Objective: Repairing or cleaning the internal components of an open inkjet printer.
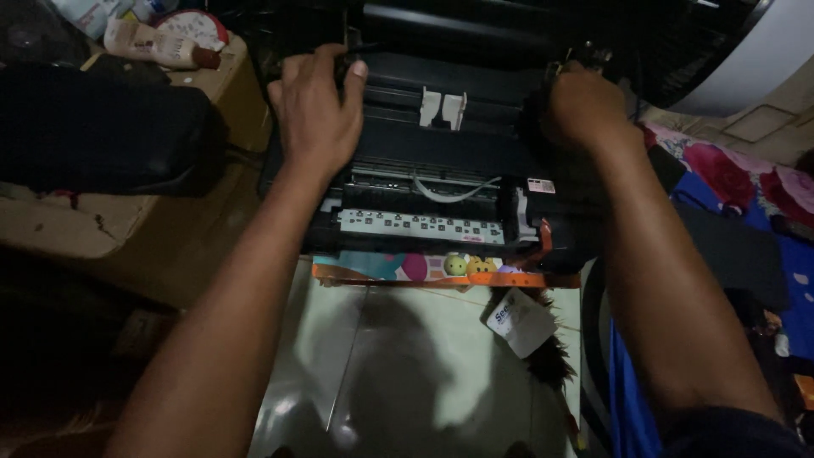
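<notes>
Black printer (441,161) at upper centre of frame, opened, on the floor. Left hand (315,106) laid flat on its top left edge, fingers (339,72) spread, grasping nothing. Right hand (581,106) curled at its right side; grip could not be told.

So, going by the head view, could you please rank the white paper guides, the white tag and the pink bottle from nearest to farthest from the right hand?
From the right hand:
1. White paper guides, just to its left on the black printer.
2. White tag, below it on the floor in front of the printer.
3. Pink bottle, far left on the cardboard box.
</notes>
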